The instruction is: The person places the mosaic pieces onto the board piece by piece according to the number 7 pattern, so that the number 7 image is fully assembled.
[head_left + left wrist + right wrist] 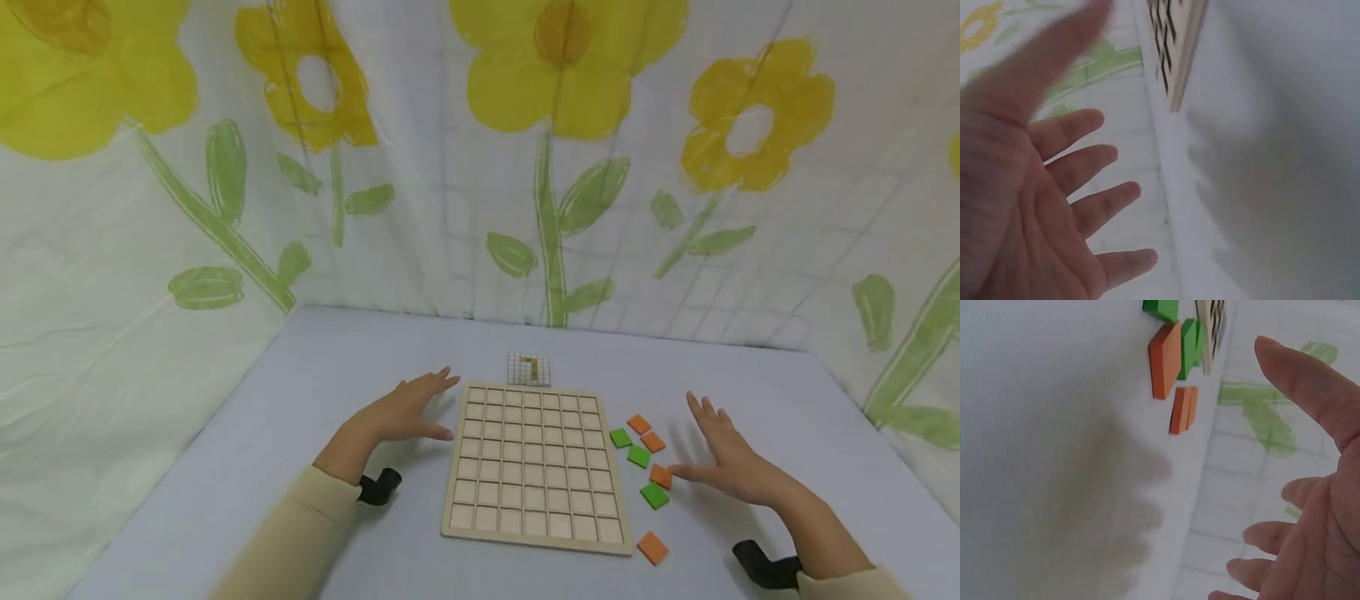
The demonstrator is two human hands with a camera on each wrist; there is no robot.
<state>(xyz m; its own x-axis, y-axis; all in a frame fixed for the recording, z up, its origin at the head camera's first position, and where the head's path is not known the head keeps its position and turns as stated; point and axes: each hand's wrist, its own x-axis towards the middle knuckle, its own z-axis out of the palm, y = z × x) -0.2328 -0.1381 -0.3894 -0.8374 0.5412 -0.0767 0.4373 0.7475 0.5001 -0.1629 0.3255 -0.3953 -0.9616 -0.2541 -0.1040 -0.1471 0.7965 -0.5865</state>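
Note:
A wooden grid board with square cells lies flat at the middle of the table. To its left my left hand hovers over the table, fingers spread, holding nothing; the left wrist view shows its open palm and the board's edge. On the other side my right hand is held above the table with fingers apart and nothing in it. Between board and right hand lie several square tiles, among them a green tile and an orange tile. The right thumb appears close to another orange tile.
A small card with a coloured grid pattern lies just behind the board. The white table ends at a hanging sheet printed with yellow flowers. Each wrist carries a black strap-like device.

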